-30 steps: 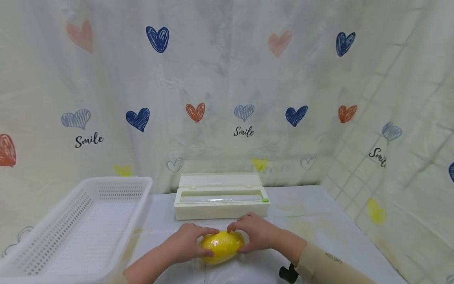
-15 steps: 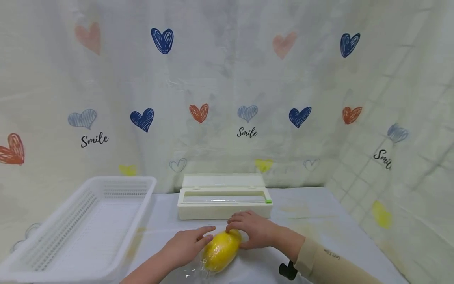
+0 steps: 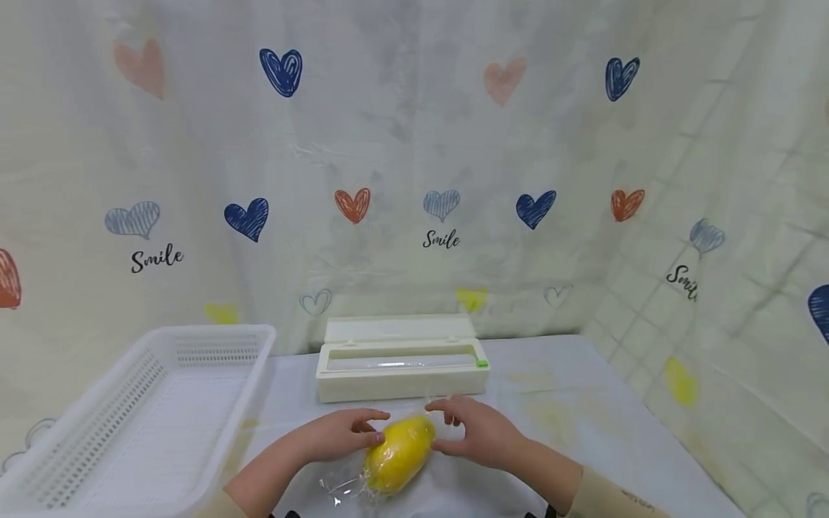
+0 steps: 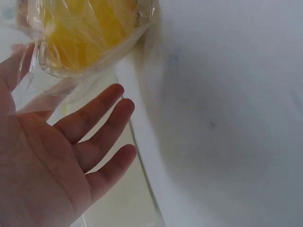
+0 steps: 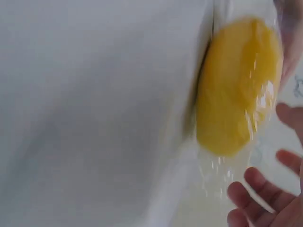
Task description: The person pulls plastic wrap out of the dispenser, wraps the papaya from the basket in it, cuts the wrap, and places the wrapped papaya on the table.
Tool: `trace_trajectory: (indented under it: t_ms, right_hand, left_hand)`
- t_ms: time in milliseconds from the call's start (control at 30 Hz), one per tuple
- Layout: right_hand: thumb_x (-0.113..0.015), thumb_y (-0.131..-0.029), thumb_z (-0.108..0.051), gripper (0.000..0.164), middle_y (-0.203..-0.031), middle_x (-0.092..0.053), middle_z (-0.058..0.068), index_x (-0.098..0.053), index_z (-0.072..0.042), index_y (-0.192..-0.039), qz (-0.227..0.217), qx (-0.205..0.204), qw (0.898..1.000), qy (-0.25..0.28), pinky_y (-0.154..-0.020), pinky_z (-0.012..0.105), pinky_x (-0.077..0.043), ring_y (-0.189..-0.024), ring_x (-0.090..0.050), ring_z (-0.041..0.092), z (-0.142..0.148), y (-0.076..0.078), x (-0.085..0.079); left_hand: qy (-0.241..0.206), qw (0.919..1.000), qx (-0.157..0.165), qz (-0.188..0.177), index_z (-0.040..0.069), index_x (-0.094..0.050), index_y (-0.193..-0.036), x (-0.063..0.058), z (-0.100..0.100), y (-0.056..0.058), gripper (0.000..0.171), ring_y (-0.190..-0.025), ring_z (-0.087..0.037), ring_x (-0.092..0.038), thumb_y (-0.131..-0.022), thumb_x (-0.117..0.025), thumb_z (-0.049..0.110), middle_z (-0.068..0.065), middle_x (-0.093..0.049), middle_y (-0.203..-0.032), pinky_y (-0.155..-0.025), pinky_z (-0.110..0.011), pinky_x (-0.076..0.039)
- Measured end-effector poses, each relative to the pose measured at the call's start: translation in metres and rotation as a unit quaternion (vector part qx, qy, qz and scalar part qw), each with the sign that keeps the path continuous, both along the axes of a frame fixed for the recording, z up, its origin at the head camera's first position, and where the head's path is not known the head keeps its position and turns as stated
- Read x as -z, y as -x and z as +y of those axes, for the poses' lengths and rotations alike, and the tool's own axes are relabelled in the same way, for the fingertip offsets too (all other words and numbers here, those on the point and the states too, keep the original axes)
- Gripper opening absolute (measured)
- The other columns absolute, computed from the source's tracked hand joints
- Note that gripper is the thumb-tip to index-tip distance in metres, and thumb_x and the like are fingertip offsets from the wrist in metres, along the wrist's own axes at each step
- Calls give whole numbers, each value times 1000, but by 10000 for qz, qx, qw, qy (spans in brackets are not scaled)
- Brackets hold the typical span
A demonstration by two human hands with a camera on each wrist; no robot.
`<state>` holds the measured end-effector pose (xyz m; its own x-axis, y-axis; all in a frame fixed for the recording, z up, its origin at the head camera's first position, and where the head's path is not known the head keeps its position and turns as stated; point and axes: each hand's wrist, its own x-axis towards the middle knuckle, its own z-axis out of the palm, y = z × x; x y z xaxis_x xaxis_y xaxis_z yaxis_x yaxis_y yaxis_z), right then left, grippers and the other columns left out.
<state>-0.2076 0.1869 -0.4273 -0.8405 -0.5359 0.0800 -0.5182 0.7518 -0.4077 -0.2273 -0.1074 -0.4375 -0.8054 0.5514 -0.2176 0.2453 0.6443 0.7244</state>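
A yellow oval fruit [image 3: 400, 453] in clear plastic film lies tilted on the table in the head view, with loose film [image 3: 343, 489] spread from its lower left end. My left hand [image 3: 333, 435] is at its left side, thumb against the wrapped fruit and fingers extended. In the left wrist view, film overlaps part of that hand's thumb and index finger. At the fruit's upper right end, my right hand [image 3: 482, 432] holds its fingers apart and loosely bent. The right wrist view shows these fingers [image 5: 262, 189] beside the film's other end, gripping nothing visible.
Behind the hands stands a white cling film box [image 3: 401, 385] with its lid raised and a roll inside. A white perforated basket [image 3: 252, 403] is at the left. A curtain printed with hearts [image 3: 388, 273] hangs behind the white-covered table [image 3: 550, 374].
Both hands gripped the fruit a second ago; now the fingers are loosened. The fruit has turned from nearly sideways to a slant, exposing loose film at its lower left. The right hand has drawn slightly away.
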Motion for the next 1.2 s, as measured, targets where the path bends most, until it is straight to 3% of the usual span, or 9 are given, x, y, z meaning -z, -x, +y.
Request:
trace_trajectory:
  t_ms: [100, 200, 433, 733, 967, 1200]
  right_hand:
    - [-77, -83, -49, 56, -82, -58, -12, -60, -26, -131, -607, 389, 9964, 446, -58, 25, -45, -68, -52, 8, -3, -13, 6]
    - [-78, -82, -48, 57, -81, -61, -16, -61, -24, -131, -823, 506, 9928, 703, -56, 24, -44, -62, -51, 5, -5, -21, 14]
    - [-80, -81, -43, 58, -89, -70, -10, -61, -23, -132, -1133, 600, 9861, 1056, -59, 25, -49, -65, -57, 7, -14, -17, 24]
    - [-80, -83, -35, 57, -97, -70, -3, -60, -25, -136, -1657, 367, 9772, 1275, -64, 27, -54, -74, -61, 12, -18, -6, 18]
    - [-78, -86, -31, 55, -105, -67, -2, -59, -31, -138, -1644, -20, 9811, 1016, -65, 25, -54, -79, -62, 9, -19, -2, 11]
    - [-72, -92, -21, 48, -113, -66, -2, -59, -33, -137, -1507, -371, 9843, 839, -70, 24, -54, -83, -60, 9, -23, 14, 6]
  left_hand:
    - [4, 9999, 123, -109, 29, -58, -138, 3, -2, 3, 51, -108, -23, -62, -93, -63, 50, 1, -68, -119, -92, -56, -50]
    - [-52, 9995, 289, -149, 35, -57, -139, 7, -4, 6, 50, -110, -23, -62, -92, -63, 51, 1, -68, -121, -93, -57, -49]
    - [-235, 9988, 337, -257, 38, -56, -138, 12, -6, 4, 51, -104, -17, -63, -90, -67, 50, 3, -70, -114, -93, -54, -49]
    - [-592, 9964, 240, -550, 34, -48, -145, 18, -8, -15, 58, -106, -21, -63, -91, -70, 40, 1, -69, -116, -91, -54, -50]
    - [-894, 9908, -235, -988, 24, -39, -148, 27, -2, -30, 71, -103, -22, -64, -88, -76, 33, -8, -67, -120, -90, -54, -52]
    - [-858, 9902, -667, -876, 10, -25, -151, 34, 8, -34, 84, -106, -23, -65, -88, -74, 37, -12, -67, -121, -93, -58, -48]
